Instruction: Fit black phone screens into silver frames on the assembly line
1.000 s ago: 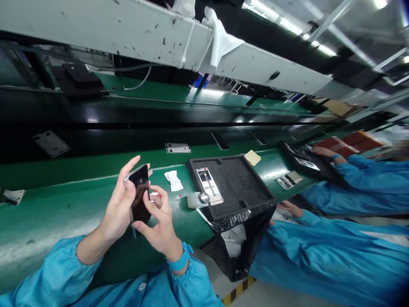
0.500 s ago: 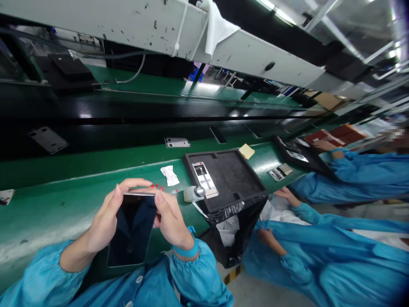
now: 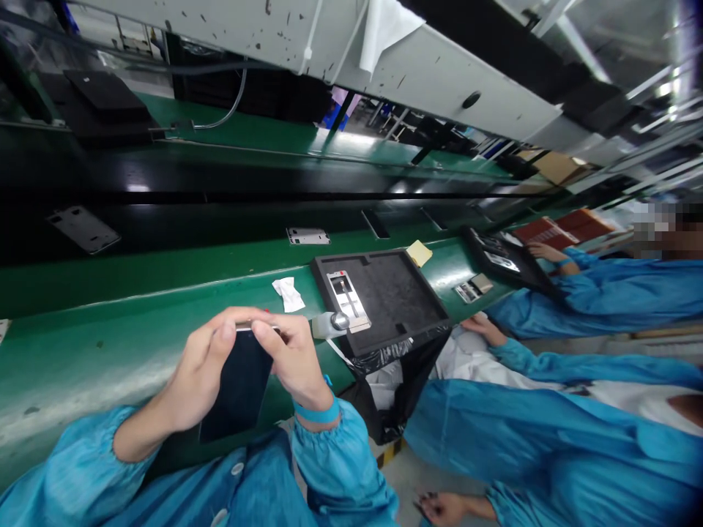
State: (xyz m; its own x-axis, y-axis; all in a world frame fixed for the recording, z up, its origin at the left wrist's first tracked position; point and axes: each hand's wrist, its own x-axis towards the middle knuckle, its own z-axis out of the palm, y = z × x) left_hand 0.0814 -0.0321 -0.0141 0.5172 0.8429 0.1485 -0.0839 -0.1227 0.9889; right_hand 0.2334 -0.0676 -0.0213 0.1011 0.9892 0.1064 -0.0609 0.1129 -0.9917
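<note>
Between both hands I hold a phone screen [image 3: 239,391], a dark glossy panel tilted with its far edge raised. My left hand [image 3: 201,366] grips the far left corner, thumb on the front face. Closed on the far right corner is my right hand [image 3: 291,355], its thumb over the top edge. The fingers behind the panel are hidden. Just right of my right hand stands a translucent bottle with a metal cap [image 3: 329,323]. A crumpled white tissue [image 3: 288,294] lies on the green bench beyond my hands.
A black foam tray [image 3: 395,293] holds a silver phone frame [image 3: 348,301]. Below it hangs a black bin bag [image 3: 409,380]. Phone parts, including a pale frame [image 3: 308,236], lie on the dark conveyor [image 3: 220,227]. Co-workers in blue sleeves [image 3: 494,417] sit at right.
My left hand has slid right along the screen's top edge, closer to my right hand. The view has shifted slightly. A co-worker's hand has dropped low at the right.
</note>
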